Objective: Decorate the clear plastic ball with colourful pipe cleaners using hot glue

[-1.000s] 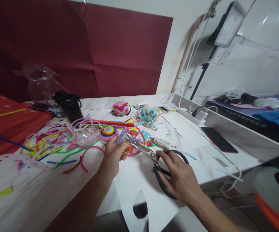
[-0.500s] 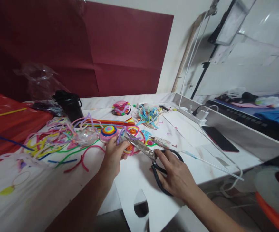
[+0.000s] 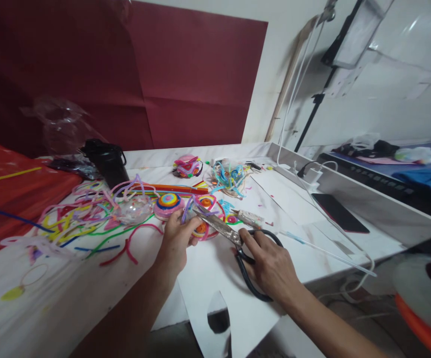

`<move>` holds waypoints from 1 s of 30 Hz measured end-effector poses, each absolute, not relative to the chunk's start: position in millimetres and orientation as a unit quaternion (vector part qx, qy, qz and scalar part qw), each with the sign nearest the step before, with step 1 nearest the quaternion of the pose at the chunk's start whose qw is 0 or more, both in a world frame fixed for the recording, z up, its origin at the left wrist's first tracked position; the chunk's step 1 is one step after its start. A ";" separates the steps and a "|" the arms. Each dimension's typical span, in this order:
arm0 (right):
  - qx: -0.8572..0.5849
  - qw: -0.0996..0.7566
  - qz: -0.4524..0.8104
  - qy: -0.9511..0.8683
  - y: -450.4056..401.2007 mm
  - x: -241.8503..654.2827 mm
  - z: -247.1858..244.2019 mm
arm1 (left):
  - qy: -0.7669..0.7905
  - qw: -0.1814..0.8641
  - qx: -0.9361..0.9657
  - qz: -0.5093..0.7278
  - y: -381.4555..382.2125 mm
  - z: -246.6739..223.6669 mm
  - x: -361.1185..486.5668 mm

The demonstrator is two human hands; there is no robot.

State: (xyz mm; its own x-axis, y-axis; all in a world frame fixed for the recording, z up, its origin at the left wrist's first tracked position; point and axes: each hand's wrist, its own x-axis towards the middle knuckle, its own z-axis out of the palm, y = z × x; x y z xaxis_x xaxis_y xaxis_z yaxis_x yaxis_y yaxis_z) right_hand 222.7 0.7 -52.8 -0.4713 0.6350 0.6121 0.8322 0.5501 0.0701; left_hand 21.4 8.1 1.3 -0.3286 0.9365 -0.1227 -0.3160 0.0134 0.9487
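My left hand (image 3: 175,241) is closed in a pinch on a bent purple pipe cleaner (image 3: 186,205), whose loops rise above the fingertips. In my right hand (image 3: 273,266) are the scissors (image 3: 221,227), fingers and thumb through the black handles. Their worn metal blades point left, with the tips at the purple pipe cleaner beside my left fingertips. Whether the blades touch it I cannot tell. Just behind lie round ornaments of coiled pipe cleaners: one with rainbow rings (image 3: 168,201), another with an orange centre (image 3: 206,201). White paper (image 3: 208,273) lies beneath both hands.
Loose pipe cleaners (image 3: 66,219) and a clear plastic ball (image 3: 133,211) spread leftward, before a black cup (image 3: 105,159). A glue gun-like or tube-shaped item (image 3: 251,219) lies behind the scissors. Farther right are a thin white stick (image 3: 335,258), a cable and a dark phone (image 3: 340,213).
Hardly anything differs. The scissor handles and my right hand have shifted very slightly, while my left hand keeps its pinch in the same place.
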 end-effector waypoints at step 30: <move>-0.447 0.275 -0.084 -0.847 4.6 230.8 -47.4 | 0.543 0.493 0.304 0.608 12.6 -6.7 21.8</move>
